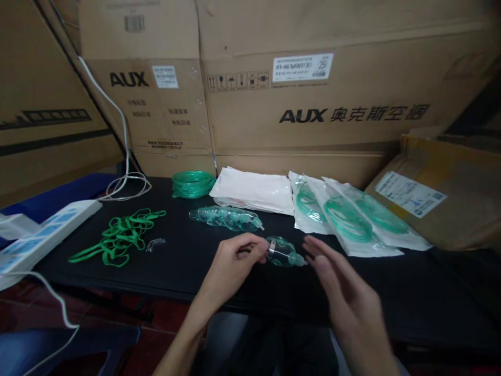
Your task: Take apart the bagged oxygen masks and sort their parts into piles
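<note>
A clear green oxygen mask (pixel 285 253) with a metal nose strip lies in front of me at the table's middle. My left hand (pixel 245 250) pinches its left end, close to the strip. Just right of the mask's connector, my right hand (pixel 332 271) is open with its fingers stretched out; whether a fingertip touches the connector I cannot tell. Behind them is a row of nested green masks (pixel 225 217). To the left lie a tangle of green elastic straps (pixel 123 235) and a few small clear or metal strips (pixel 155 244).
At the back are coiled green tubing (pixel 193 184), a stack of white pouches (pixel 254 190) and packed pouches with green tubing (pixel 346 216). A white power strip (pixel 50 235) with cables sits far left. Large cartons (pixel 242 120) wall the back; a taped box (pixel 442 183) leans at right.
</note>
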Tool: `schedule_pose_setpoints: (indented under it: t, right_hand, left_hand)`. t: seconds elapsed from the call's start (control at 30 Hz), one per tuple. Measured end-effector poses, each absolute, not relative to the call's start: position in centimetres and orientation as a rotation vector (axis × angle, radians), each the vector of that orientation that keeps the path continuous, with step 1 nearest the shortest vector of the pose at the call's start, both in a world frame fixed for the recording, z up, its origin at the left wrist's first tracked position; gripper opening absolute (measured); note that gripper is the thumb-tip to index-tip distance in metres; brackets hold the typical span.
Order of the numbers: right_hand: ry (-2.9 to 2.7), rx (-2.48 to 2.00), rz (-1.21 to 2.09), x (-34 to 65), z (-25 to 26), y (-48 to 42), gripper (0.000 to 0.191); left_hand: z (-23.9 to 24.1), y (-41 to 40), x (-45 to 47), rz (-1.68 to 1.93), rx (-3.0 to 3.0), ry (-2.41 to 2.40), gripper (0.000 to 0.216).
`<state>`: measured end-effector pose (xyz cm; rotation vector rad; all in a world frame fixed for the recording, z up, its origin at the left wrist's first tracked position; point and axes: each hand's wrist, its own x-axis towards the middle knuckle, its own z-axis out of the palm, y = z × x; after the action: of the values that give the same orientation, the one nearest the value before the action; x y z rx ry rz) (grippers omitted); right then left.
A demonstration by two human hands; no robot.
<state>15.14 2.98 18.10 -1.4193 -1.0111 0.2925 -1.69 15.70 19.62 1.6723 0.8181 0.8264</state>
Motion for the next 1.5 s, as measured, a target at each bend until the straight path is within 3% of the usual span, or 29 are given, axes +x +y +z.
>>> schedule_pose_setpoints:
  t: [0.17, 0.33, 0.77, 1.0, 1.5]
  right_hand:
    - [-1.042, -1.365, 0.553, 14.6, 17.0, 7.4, 0.045]
    - [-1.094, -1.3, 0.712, 15.5, 16.7, 7.4, 0.04]
    - [-1.155, -1.382, 0.549, 15.4, 16.7, 7.2, 0.014]
    - [-1.073, -1.446, 0.491, 15.5, 16.3, 7.3, 0.022]
    - [-1.09, -1.429, 0.444, 15.5, 16.5, 7.0, 0.023]
  left_hand:
    - [19.9, 15.8, -0.7, 0.864, 1.664, 0.791, 0.024]
    - [19.1, 16.3, -0.8, 0.731, 1.604, 0.745, 0.024]
    - [18.7, 15.6, 0.3, 0.764, 1.873, 0.742, 0.017]
    - [18.9, 15.1, 0.5, 0.996, 1.887, 0.884, 0.014]
    - [18.2, 14.4, 1.2, 0.839, 1.756, 0.784, 0.029]
